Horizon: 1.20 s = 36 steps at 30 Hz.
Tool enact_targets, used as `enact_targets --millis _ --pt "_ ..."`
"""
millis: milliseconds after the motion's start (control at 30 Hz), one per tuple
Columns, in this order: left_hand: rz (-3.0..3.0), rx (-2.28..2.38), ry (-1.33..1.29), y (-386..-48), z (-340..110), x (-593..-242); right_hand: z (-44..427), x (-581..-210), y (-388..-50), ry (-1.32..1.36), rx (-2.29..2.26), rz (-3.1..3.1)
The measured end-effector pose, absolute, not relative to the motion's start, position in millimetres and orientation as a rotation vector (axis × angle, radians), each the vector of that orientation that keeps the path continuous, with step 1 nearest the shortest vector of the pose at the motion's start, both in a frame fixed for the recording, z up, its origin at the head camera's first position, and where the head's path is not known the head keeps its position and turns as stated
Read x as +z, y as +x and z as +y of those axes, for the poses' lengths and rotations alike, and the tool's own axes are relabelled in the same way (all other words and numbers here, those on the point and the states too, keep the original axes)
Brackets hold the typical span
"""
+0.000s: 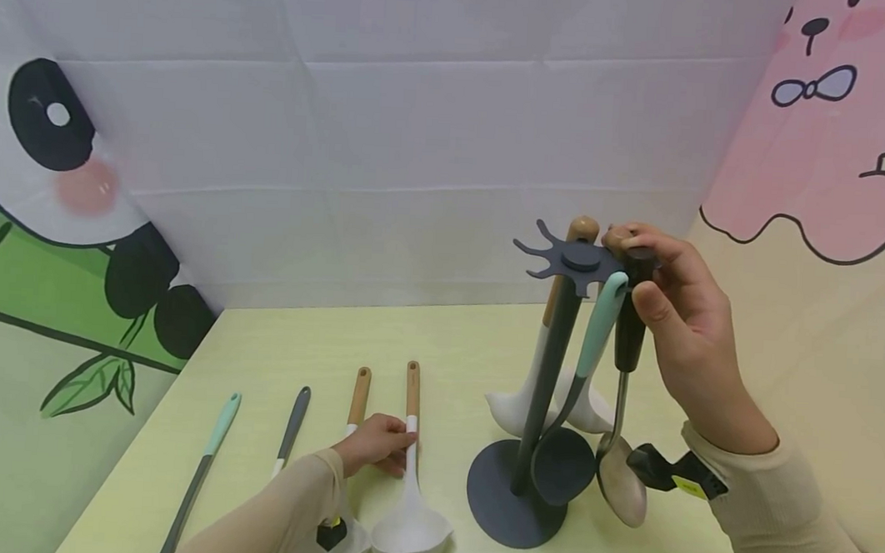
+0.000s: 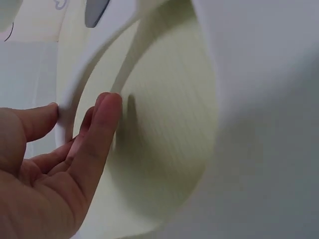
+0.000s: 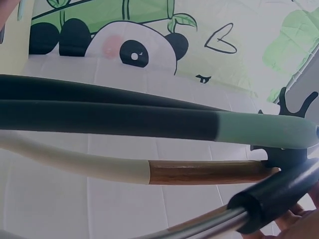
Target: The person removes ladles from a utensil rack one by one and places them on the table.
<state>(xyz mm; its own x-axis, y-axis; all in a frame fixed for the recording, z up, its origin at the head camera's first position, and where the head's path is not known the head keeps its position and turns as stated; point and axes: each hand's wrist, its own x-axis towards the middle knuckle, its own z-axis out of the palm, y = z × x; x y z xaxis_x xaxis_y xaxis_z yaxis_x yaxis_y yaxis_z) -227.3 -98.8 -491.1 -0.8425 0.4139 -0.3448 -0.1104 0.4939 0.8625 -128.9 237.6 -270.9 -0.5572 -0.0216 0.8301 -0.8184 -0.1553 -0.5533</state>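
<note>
My left hand (image 1: 381, 444) pinches the white neck of a wood-handled ladle (image 1: 411, 532) lying on the table. In the left wrist view the thumb and fingertips meet the ladle's white edge (image 2: 66, 117). At the top of a dark grey utensil stand (image 1: 544, 399), my right hand (image 1: 688, 314) holds the black handle of a metal spoon (image 1: 622, 482), thumb in front and fingers behind. Beside it hangs a ladle with a mint handle (image 1: 601, 327) and a dark bowl. Two white utensils with wooden handles (image 1: 521, 410) hang behind; the right hand partly hides one wooden end.
Left of the held ladle lies a second white ladle (image 1: 349, 547), partly covered by my left forearm. Farther left are a grey-handled utensil (image 1: 296, 419) and a mint-handled one (image 1: 223, 424). The stand's round base (image 1: 491, 500) rests on the pale yellow table (image 1: 274, 334), with a wall behind.
</note>
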Motion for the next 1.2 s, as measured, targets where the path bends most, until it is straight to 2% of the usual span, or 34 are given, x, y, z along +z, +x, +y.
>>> enact_targets --millis 300,567,833,1200 --pt "2.574 0.93 0.555 -226.7 -100.2 -473.4 239.2 -271.3 -129.9 0.98 1.728 -1.563" --pt "2.776 0.7 0.689 -232.3 -95.6 -430.1 241.8 -271.8 -125.2 0.979 1.679 -1.636" --pt "2.738 1.042 0.853 -226.4 -79.1 -375.3 244.5 -274.7 -121.2 0.969 1.598 -1.714" --pt "2.678 1.587 1.127 -203.1 -48.3 -323.6 244.9 -284.0 -113.1 0.862 1.583 -1.621"
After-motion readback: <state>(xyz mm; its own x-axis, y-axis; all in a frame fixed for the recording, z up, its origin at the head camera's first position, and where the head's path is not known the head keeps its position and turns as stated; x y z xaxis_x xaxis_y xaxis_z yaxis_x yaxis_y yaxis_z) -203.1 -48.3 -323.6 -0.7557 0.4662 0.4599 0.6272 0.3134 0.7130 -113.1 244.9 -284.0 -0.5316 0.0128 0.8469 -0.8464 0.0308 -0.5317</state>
